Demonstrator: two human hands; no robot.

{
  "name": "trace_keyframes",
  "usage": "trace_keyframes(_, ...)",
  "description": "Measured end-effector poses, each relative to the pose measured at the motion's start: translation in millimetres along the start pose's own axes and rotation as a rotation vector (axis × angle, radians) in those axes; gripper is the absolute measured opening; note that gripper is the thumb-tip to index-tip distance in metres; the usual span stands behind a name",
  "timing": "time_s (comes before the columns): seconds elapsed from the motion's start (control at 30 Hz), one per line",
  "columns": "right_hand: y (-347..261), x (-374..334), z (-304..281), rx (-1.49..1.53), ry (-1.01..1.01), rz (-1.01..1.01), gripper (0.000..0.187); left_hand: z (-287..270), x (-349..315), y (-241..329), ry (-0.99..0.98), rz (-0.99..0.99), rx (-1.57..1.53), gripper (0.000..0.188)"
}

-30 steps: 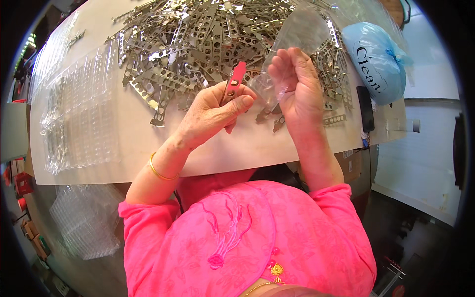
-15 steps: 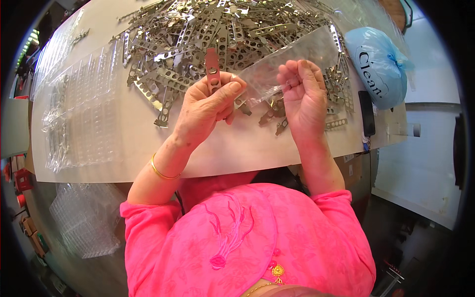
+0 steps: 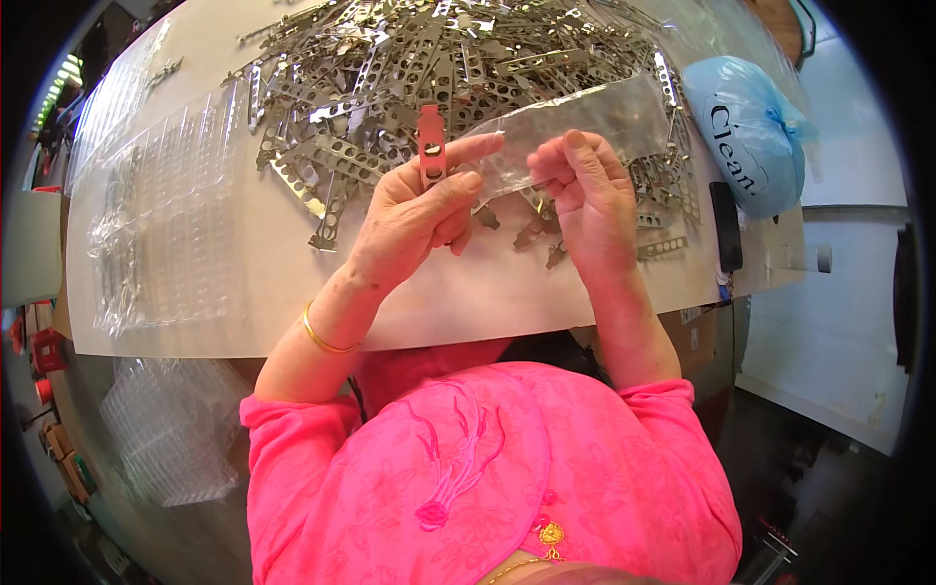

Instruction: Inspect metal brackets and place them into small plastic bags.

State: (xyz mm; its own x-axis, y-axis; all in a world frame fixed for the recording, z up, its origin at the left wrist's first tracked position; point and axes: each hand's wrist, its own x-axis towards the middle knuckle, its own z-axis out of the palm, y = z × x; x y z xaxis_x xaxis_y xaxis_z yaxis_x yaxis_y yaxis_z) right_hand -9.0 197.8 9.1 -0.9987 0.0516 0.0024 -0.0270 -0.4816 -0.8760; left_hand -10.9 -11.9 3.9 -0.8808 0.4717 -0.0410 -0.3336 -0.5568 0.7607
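My left hand (image 3: 409, 210) is closed on a flat metal strip with round holes (image 3: 431, 146), held upright between thumb and fingers. The strip shines with a pink reflection, and my index finger points right past it. To the right, my right hand (image 3: 597, 200) is raised with its palm partly showing. Its fingers are loosely curled and apart from the thumb, with nothing visible in them. Behind both hands a clear plastic bag (image 3: 609, 117) lies across a big heap of similar metal strips (image 3: 390, 73).
Clear moulded plastic trays (image 3: 180, 214) lie at the table's left, with more clear plastic (image 3: 166, 429) below its edge. A tied blue bag (image 3: 746, 132) and a black phone-like object (image 3: 724, 226) are at the right. Pale paper covers the table (image 3: 292, 322).
My left hand has shifted slightly right with the strip, and its index finger has straightened. My right hand has moved a little left, bringing the hands closer together.
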Motion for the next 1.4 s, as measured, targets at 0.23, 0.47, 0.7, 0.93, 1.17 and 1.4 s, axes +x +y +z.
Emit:
trace_keyframes(0.23,-5,4,-3,0.033,0.033,-0.049,0.014,-4,2,-1,0.043,-0.043,0.080,0.032)
trace_keyframes(0.47,-9,5,-9,0.105,0.041,-0.022,0.013,3,2,3,0.029,-0.105,0.070,0.027)
trace_keyframes(0.7,-27,14,-17,0.114,0.047,-0.050,0.014,-4,-1,-1,-0.221,-0.255,-0.060,0.051)
trace_keyframes(0.93,-35,16,-14,0.037,0.010,-0.052,0.014,-3,-2,-2,-0.252,-0.364,-0.038,0.056)
trace_keyframes(1.17,-37,14,-8,-0.042,-0.045,-0.048,0.013,2,-3,2,-0.247,-0.393,0.048,0.067)
trace_keyframes(1.4,-38,12,-5,-0.278,-0.202,0.027,0.015,2,2,1,-0.261,-0.466,0.060,0.089)
